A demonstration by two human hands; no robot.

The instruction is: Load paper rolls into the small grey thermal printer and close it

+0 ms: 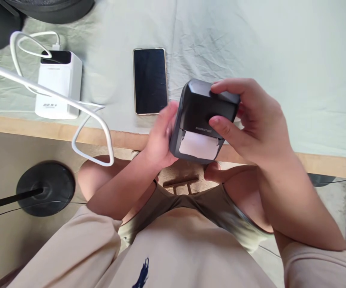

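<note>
A black label printer (206, 112) is held up over the table's front edge, tilted, with a strip of white label paper (199, 145) showing at its lower slot. My left hand (162, 138) is closed around its left side, the fingers partly hidden behind it. On the right side, my right hand (253, 116) grips the printer, with the thumb on its front face and a fingertip on its top. Just beyond my left hand lies a smartphone (150, 81) with a dark screen, flat on the cloth.
A white power bank (59, 86) stands at the left with a white cable (53, 91) looping over it and past the table edge (125, 136). Dark rounded objects (55, 9) sit at the back left. A round black base (46, 188) with a pole is on the floor.
</note>
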